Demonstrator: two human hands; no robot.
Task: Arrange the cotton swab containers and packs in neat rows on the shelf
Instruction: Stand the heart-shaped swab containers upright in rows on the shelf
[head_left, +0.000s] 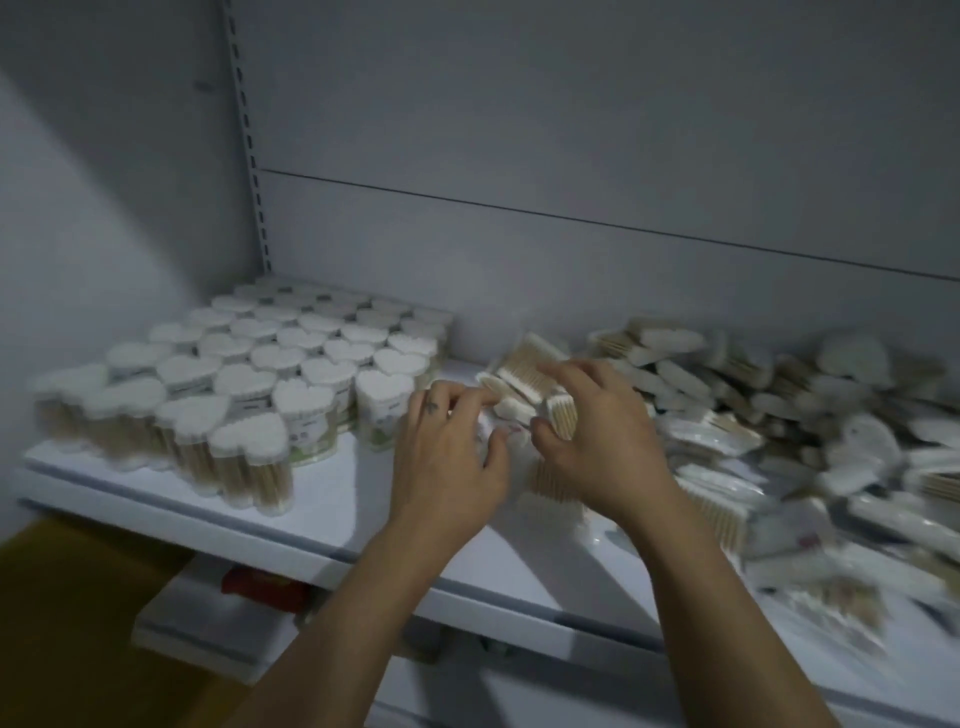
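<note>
Heart-shaped clear containers of cotton swabs (249, 374) stand upright in tight rows on the left of the white shelf (332, 499). Flat plastic packs of swabs (779, 415) lie in a loose heap on the right. Between them, my left hand (447, 457) and my right hand (602, 441) meet over a small cluster of packs (524, 369). My right hand's fingers curl round a pack of wooden-stick swabs (561, 415). My left hand's fingertips pinch the near end of the same cluster. The picture is blurred, so the exact grip is unclear.
A grey back panel (571, 156) and a slotted upright (249, 130) close the shelf behind. A lower shelf (208, 639) shows below the front edge with a red object (265, 587) on it. Brown floor (78, 623) lies at the bottom left.
</note>
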